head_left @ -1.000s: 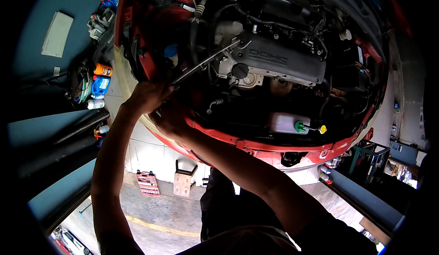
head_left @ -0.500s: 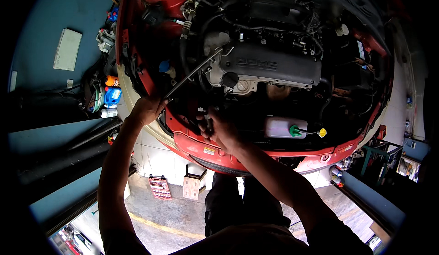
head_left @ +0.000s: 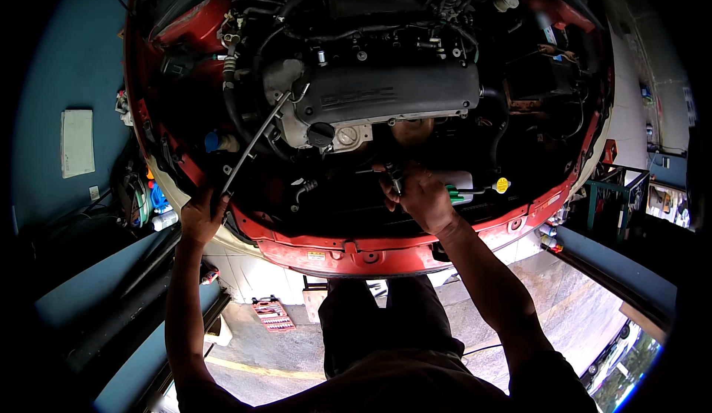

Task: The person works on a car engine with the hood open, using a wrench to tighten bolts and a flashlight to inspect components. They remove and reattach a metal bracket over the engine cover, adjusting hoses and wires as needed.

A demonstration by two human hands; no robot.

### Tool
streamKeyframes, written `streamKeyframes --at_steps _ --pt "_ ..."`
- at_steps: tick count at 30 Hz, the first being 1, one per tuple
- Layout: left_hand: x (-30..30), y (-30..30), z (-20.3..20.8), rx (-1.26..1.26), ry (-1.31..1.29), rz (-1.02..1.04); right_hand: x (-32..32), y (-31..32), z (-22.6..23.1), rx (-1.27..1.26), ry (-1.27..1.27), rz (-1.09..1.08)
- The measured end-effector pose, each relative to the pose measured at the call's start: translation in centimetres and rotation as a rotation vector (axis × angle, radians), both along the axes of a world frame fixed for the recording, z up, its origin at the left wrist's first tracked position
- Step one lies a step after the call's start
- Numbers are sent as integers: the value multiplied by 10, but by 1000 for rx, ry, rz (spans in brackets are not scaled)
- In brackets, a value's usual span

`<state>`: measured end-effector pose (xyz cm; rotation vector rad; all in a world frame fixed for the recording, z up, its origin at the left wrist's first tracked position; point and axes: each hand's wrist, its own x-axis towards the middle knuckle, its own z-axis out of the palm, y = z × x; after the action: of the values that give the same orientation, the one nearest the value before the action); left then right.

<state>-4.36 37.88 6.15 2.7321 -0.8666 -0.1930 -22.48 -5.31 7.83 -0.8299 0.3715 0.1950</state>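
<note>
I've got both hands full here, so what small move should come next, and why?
Perhaps raise the metal rod slightly with your left hand: its far end shows by the black engine cover and could scrape it, and your right hand holds a small metal tool.

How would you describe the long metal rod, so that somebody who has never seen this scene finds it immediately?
On the red car, find the black engine cover. From its left end, look diagonally down-left to the left hand, which holds the long metal rod. It is slim, straight and pale gray, unlike the thick black hose nearby.
</note>
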Motion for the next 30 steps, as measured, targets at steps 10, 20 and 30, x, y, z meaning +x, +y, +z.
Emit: streamKeyframes --at_steps 10,20,30 --pt "6 1 13 -56 225 68 23 22 9 -45 54 -121" --pt "103 -96 55 -514 38 57 49 14 3 -630 147 -72" --pt "191 -301 0 255 10 -233 110 -16 29 -684 148 -167"
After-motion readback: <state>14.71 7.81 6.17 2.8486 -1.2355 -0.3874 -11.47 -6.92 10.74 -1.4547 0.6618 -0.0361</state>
